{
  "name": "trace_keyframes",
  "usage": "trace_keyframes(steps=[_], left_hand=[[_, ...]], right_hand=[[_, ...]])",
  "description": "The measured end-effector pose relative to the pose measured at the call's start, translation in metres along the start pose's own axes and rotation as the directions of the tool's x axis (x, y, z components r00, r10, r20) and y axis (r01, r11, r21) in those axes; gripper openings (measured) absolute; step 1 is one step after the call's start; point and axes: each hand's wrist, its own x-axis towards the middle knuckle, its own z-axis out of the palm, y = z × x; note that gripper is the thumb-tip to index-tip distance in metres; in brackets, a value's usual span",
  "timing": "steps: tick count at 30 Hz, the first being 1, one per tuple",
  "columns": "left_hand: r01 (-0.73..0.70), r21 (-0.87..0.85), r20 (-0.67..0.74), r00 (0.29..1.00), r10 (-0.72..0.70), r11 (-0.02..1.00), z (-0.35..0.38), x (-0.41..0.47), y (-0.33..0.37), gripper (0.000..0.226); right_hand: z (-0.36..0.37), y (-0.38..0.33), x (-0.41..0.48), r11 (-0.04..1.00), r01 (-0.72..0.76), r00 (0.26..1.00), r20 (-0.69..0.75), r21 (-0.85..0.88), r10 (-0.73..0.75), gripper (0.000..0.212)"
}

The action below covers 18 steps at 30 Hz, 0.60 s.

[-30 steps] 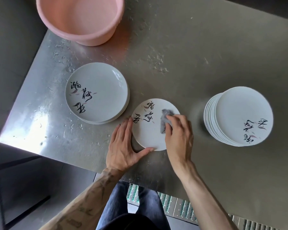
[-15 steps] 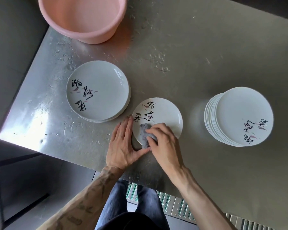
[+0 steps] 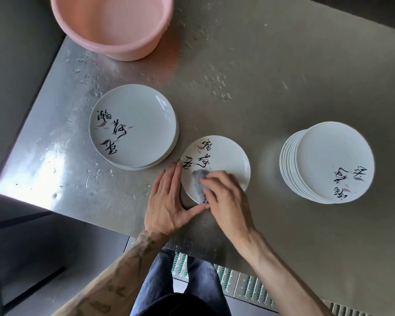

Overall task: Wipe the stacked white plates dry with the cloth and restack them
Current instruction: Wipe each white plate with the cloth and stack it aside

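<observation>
White plate (image 3: 226, 156) lies flat just right of the short stack (image 3: 132, 124) — left hand (image 3: 169, 201) spread, bracing its near rim, right hand (image 3: 226, 201) clutching the grey cloth (image 3: 197, 179) on it

The shiny metal surface (image 3: 283, 76) was wet with little drops. A pink tub (image 3: 114, 26) sat at its far edge. A low pile of plates (image 3: 132, 126) lay on the left, a single plate (image 3: 224, 156) in the middle, a tall pile (image 3: 328, 160) on the right
</observation>
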Motion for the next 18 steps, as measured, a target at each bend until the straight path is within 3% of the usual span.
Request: trace_keyframes(steps=[2, 9, 14, 18], left_hand=[[-0.002, 0.0, 0.001, 1.0, 0.002, 1.0, 0.0, 0.001, 0.0, 0.12], [0.019, -0.013, 0.029, 0.999, -0.018, 1.0, -0.003, 0.0, 0.0, 0.12], [0.013, -0.015, 0.049, 0.999, -0.012, 1.0, -0.002, 0.0, -0.001, 0.121], [0.024, -0.019, 0.048, 0.999, -0.023, 1.0, -0.003, 0.001, 0.0, 0.12]], right_hand=[[-0.002, 0.002, 0.002, 0.999, 0.052, 0.998, 0.034, -0.002, -0.052, 0.028], [-0.031, 0.048, 0.042, 0.985, -0.049, 0.992, -0.124, -0.163, 0.029, 0.031], [-0.022, 0.032, -0.017, 0.994, 0.05, 0.999, -0.017, -0.097, -0.052, 0.035], [-0.036, 0.05, 0.033, 0.984, 0.001, 0.998, -0.067, -0.178, -0.013, 0.037]])
